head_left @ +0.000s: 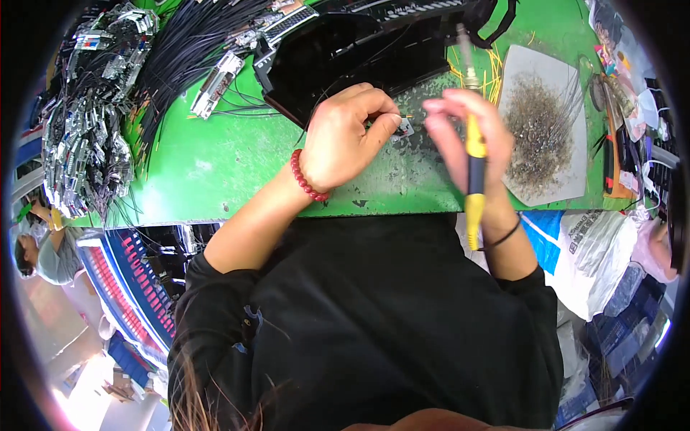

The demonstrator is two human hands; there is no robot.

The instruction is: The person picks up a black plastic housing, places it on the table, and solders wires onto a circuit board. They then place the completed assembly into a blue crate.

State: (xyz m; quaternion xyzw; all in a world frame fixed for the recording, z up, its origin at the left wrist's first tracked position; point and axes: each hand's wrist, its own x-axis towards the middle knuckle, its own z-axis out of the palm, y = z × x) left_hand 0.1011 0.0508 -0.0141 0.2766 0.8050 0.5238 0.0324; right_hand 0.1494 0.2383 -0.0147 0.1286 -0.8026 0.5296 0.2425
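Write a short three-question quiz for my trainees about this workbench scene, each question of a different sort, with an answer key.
1. True or false: the right hand holds a yellow-and-blue soldering iron.
2. What does the left hand pinch? A) a small connector piece B) a screwdriver C) a roll of tape
3. Fill in: the bench mat is coloured ____.

Key: 1 true; 2 A, the small connector piece; 3 green.

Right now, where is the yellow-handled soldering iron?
In the head view, the yellow-handled soldering iron stands upright in the right hand, between the grey debris-covered pad and the left hand.
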